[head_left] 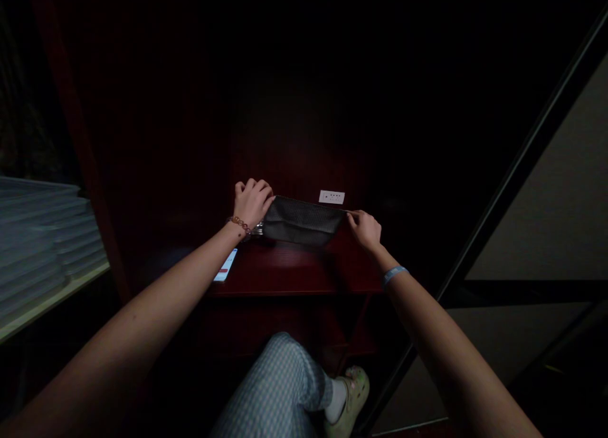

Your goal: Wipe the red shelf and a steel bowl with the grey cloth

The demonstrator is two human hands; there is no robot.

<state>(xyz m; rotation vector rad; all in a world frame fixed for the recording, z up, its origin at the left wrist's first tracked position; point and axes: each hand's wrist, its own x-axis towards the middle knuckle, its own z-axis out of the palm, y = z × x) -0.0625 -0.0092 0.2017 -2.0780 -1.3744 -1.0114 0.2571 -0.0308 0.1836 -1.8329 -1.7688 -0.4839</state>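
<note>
Curling into a loose fist, knuckles up, the fingers of the left hand (251, 200), closed over the left end of a dark pouch (303, 221). Pinching the upper right corner of the pouch between thumb and fingertips of the right hand (365, 229), other fingers tucked under. Holding the pouch stretched flat between both hands, low over the back part of a dark red table (285, 270); touching it or just above, too dim to tell. Wearing a beaded bracelet (240, 223) on the left wrist and a pale wristband (394, 274) on the right. Reaching forward with both bare forearms, nearly straight, converging on the pouch. Lying beside the left forearm near the table's front edge, a phone (226, 265); just behind the pouch, a small white card (331, 197).
</note>
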